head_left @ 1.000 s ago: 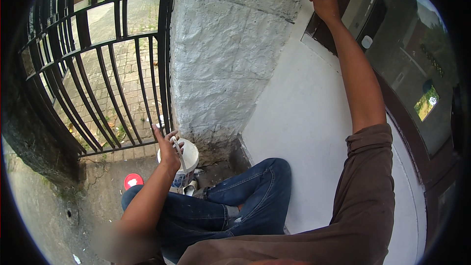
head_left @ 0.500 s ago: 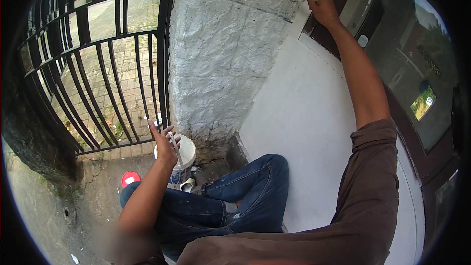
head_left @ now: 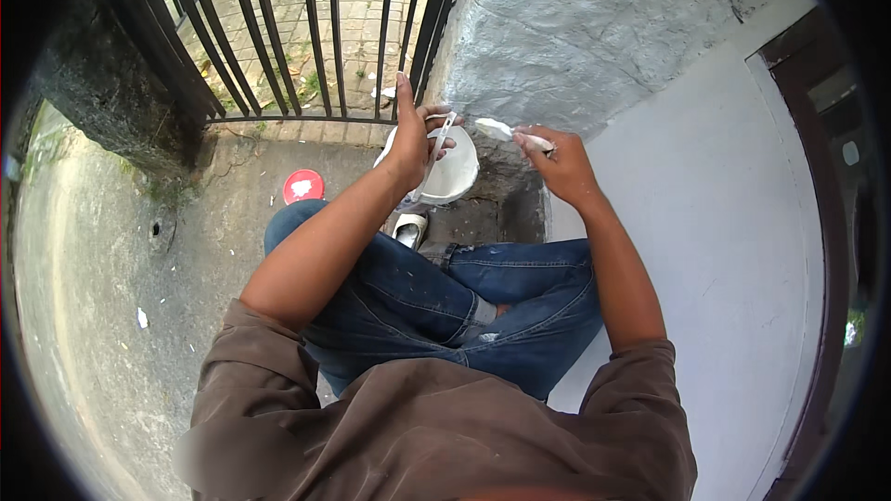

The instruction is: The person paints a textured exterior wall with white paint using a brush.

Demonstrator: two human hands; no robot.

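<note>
In my right hand [head_left: 561, 167] is a paintbrush [head_left: 533, 141], its bristles [head_left: 494, 128] loaded with white paint and pointing left. The brush is just past the right rim of a white paint bucket [head_left: 467, 167], which has white paint on its inside. My left hand [head_left: 414, 148] is at the bucket's left side, fingers curled round its white handle [head_left: 432, 160] and thumb stretched up. Part of the bucket is hidden behind that hand and handle.
A white-painted rough wall [head_left: 575, 46] rises ahead, with a smooth white wall [head_left: 705, 223] on the right. A black metal gate [head_left: 311, 32] stands at the left. Near my knee lie a red lid [head_left: 303, 186] and a white slip-on shoe [head_left: 409, 230].
My right hand has brought the brush from high on the wall down to the bucket. My left hand stays at the handle. The view has tilted down.
</note>
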